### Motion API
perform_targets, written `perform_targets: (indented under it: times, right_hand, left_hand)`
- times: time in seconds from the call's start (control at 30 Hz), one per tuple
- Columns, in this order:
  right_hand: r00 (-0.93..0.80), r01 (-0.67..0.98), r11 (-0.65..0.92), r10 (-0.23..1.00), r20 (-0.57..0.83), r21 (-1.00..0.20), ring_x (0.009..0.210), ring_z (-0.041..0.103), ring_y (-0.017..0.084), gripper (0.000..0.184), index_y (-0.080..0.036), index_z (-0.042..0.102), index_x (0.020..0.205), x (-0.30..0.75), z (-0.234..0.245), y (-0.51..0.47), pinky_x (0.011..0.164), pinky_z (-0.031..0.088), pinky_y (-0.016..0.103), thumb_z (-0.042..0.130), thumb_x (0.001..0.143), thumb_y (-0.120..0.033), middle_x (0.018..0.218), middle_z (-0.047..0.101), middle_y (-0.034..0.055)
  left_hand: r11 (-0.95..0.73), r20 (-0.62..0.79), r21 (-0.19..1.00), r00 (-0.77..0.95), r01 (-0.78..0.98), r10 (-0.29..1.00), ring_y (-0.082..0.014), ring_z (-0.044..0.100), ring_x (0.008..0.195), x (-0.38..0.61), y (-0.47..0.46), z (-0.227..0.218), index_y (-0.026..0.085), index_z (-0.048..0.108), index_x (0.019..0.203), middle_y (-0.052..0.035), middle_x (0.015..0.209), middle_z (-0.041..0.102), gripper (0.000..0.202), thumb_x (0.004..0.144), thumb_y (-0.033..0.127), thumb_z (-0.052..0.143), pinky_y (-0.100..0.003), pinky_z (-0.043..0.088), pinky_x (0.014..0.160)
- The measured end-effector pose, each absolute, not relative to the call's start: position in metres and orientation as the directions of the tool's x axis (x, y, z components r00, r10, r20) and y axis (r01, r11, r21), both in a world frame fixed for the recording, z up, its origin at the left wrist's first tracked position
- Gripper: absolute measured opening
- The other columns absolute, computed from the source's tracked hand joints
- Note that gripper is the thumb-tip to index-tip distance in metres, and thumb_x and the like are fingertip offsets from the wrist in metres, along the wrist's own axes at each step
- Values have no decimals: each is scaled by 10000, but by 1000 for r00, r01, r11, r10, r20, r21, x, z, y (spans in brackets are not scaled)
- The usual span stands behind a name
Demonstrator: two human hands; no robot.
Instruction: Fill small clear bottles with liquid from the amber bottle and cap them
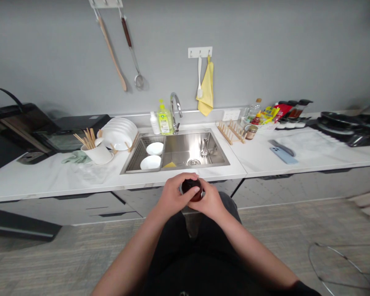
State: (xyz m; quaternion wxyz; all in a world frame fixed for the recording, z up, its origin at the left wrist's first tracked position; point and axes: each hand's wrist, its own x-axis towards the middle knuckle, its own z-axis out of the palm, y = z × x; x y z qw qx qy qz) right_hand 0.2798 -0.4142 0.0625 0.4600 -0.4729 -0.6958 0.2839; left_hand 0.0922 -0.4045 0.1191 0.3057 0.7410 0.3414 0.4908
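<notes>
In front of the counter's edge, both my hands are closed around a small dark reddish-brown jar [188,186]. My left hand [173,195] wraps its left side, with the thumb laid across the jar. My right hand [212,200] grips it from the right and below. Fingers cover much of the jar, so I cannot make out its label or whether a lid is on. Just beyond it is the steel sink [220,161], where two white bowls [151,162] sit in the drainer on the left.
Left of the sink stand a plate rack with white plates [119,132] and a white utensil holder [98,154]. Dish soap [164,121] is beside the faucet [174,111]. To the right are a wooden rack [231,132], a small jar [251,132] and a blue phone [283,155].
</notes>
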Motion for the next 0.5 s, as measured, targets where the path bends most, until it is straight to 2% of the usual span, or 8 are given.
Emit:
perform_targets:
  times: [0.1, 0.2, 0.27, 0.4, 0.5]
  right_hand:
    - [-196, 336, 432, 901, 386, -837, 1108, 835, 346, 734, -257, 752, 1360, 284, 67, -416, 981, 653, 450, 1023, 689, -377, 1258, 858, 78]
    - [-239, 270, 442, 892, 385, -856, 1141, 827, 344, 750, -257, 753, 1368, 287, 72, -418, 1036, 640, 463, 1037, 682, -362, 1283, 856, 81]
    - [-244, 266, 436, 893, 378, -859, 1131, 826, 347, 747, -257, 758, 1354, 288, 74, -418, 1029, 641, 465, 1046, 674, -372, 1274, 858, 82]
    - [-235, 289, 426, 900, 368, -857, 1082, 833, 338, 736, -263, 763, 1348, 287, 74, -418, 1012, 647, 460, 1041, 676, -375, 1244, 864, 72]
    - [-234, 291, 426, 900, 368, -857, 1109, 831, 342, 751, -267, 757, 1378, 286, 71, -416, 1029, 647, 467, 1034, 691, -386, 1278, 859, 79]
  left_hand:
    - [-543, 488, 831, 306, 124, 817, -320, 816, 1258, 84, -396, 118, 256, 815, 1183, -127, 1285, 857, 218, 993, 358, 847, -504, 628, 1153]
    - [-464, 466, 882, 279, -80, 840, -305, 837, 1197, 75, -388, 114, 270, 729, 1387, -151, 1387, 807, 424, 1009, 425, 843, -483, 665, 1088]
    - [-442, 466, 884, 233, -151, 853, -290, 840, 1173, 72, -386, 112, 286, 664, 1470, -151, 1393, 790, 507, 1023, 461, 825, -467, 675, 1062]
    - [-490, 482, 871, 253, -35, 839, -290, 799, 1239, 74, -390, 115, 279, 683, 1468, -125, 1274, 801, 607, 925, 397, 929, -468, 641, 1142]
    - [-477, 462, 878, 194, 37, 866, -282, 810, 1182, 74, -391, 117, 260, 735, 1385, -109, 1186, 813, 546, 894, 376, 944, -472, 644, 1144]
